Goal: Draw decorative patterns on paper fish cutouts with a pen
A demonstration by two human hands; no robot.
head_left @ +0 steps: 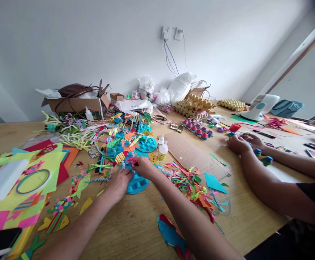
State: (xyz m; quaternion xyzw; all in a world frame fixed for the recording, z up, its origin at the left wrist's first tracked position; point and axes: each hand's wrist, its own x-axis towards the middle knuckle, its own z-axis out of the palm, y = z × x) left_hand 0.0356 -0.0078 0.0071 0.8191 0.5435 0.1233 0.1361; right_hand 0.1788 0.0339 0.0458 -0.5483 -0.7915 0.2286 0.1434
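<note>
My left hand (pixel 119 183) rests with its fingers bent at the left edge of a round blue base (pixel 137 186) with raised, wavy shapes. What its fingertips hold, if anything, is hidden. Opposite it, my right hand (pixel 145 168) is closed in a pinch at a small pink piece (pixel 131 161) above the base. Fuzzy pipe cleaners (pixel 110 173) stand beside the left fingers. Just behind are striped paper fish (pixel 120 157) and more blue bases (pixel 145 144). A blue paper fish (pixel 170 233) lies near my right forearm.
Glue bottles (pixel 162 152) stand behind my hands. Paper scraps (pixel 192 184) and cardboard (pixel 191 151) lie to the right, coloured sheets (pixel 52 177) to the left. A co-worker's hands (pixel 240 144) hold painted pieces at the right. Egg cartons (pixel 194 104) sit near the wall.
</note>
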